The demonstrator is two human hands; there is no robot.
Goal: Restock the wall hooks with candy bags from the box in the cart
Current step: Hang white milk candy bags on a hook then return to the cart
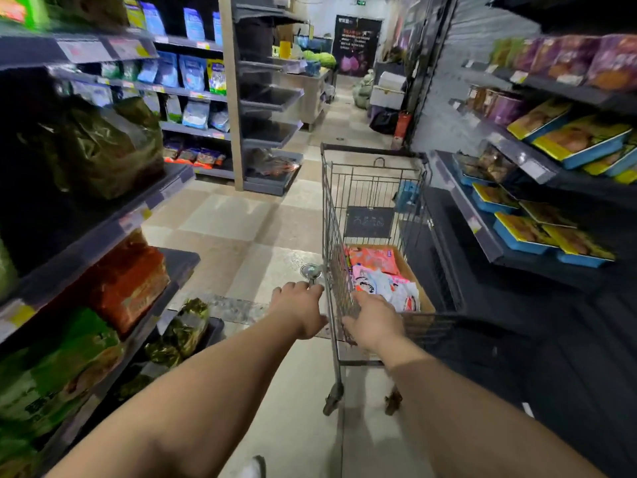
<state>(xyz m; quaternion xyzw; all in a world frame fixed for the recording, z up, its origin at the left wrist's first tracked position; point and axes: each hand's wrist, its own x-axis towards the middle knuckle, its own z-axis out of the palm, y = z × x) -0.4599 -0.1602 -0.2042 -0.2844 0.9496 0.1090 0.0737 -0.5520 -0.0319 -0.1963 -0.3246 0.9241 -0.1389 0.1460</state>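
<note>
A: Candy bags [379, 277] fill the box [425, 298] at the near end of the cart [344, 215], right of the aisle. The grip?

B: Left hand [299, 310] and right hand [374, 324] each clench the near rim.

A: Risk?

B: Probably clipping the right shelves [482, 236], since the cart stands just beside them.

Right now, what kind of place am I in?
Most likely a grocery store aisle: shelves of packaged food with price tags on both sides, and both hands on a wire shopping cart holding a box of candy bags.
</note>
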